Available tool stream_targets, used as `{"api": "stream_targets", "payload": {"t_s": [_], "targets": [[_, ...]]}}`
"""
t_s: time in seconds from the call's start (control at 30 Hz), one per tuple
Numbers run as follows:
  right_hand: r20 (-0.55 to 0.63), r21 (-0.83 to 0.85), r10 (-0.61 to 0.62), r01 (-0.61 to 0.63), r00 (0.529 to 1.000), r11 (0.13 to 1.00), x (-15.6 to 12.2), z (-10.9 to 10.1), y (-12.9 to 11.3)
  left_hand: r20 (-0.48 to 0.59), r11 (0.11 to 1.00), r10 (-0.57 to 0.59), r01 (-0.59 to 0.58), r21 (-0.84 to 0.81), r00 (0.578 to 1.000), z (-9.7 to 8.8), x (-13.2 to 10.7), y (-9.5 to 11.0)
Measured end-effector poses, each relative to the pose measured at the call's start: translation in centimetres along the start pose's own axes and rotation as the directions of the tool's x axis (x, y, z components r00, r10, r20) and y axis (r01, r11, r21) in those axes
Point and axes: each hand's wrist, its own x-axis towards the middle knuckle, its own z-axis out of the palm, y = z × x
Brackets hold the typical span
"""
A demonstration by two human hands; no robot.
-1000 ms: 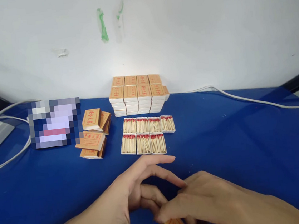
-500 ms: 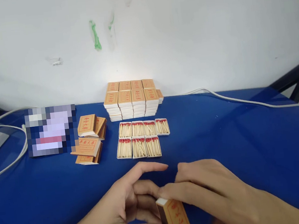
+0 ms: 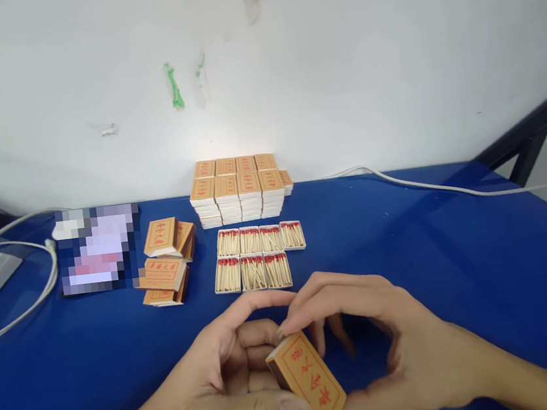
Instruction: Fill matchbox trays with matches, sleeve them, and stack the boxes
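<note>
One matchbox tilts between both hands.

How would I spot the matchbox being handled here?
On the blue table, find the two rows of red-tipped matches. Nearer the person, a tan matchbox lies slanted in the left hand, the right hand at its right edge. Unlike the stacked boxes and the loose pile, it alone is held.
</note>
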Motion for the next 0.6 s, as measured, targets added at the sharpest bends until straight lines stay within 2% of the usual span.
{"api": "stream_targets", "payload": {"t_s": [0.1,0.17,0.2,0.23,0.27,0.33,0.37,0.43,0.47,0.53,0.6], "targets": [[0.01,-0.01,0.065,-0.065,0.998,0.998,0.3,-0.9,-0.4,-0.019,0.999,0.042,-0.042,-0.002,0.999,0.1,0.1,-0.1],[-0.043,-0.096,0.065,-0.069,0.997,0.993,0.5,-2.2,-0.4,-0.052,0.986,0.109,-0.102,0.129,0.993,0.2,0.1,-0.1],[-0.115,-0.164,0.055,-0.074,0.992,0.984,0.7,-3.0,-0.3,-0.067,0.959,0.171,-0.15,0.241,0.983,0.2,0.0,-0.1],[-0.219,-0.24,0.029,-0.082,0.975,0.967,1.0,-4.0,-0.1,-0.073,0.906,0.253,-0.209,0.369,0.965,0.3,-0.1,-0.1],[-0.322,-0.307,0.037,-0.141,0.946,0.941,1.4,-5.0,0.2,-0.065,0.826,0.346,-0.271,0.494,0.936,0.3,-0.3,-0.1],[-0.49,-0.359,0.049,-0.252,0.87,0.899,2.7,-7.3,1.2,-0.012,0.628,0.523,-0.375,0.682,0.853,0.3,-0.6,-0.3],[-0.521,-0.356,0.068,-0.289,0.851,0.889,3.6,-8.4,1.9,0.027,0.531,0.591,-0.414,0.739,0.806,0.2,-0.8,-0.4],[-0.533,-0.375,0.095,-0.335,0.841,0.864,5.5,-10.3,3.3,0.111,0.372,0.672,-0.463,0.804,0.732,0.0,-1.1,-0.6],[-0.524,-0.378,0.113,-0.349,0.844,0.857,6.5,-11.0,4.0,0.153,0.312,0.688,-0.478,0.821,0.71,-0.1,-1.1,-0.8],[-0.503,-0.377,0.133,-0.355,0.854,0.855,8.3,-12.0,5.4,0.197,0.23,0.701,-0.479,0.847,0.686,-0.3,-1.2,-1.0],[-0.491,-0.367,0.145,-0.355,0.859,0.86,9.7,-12.5,6.5,0.19,0.199,0.71,-0.452,0.87,0.678,-0.3,-1.2,-1.2]]}}
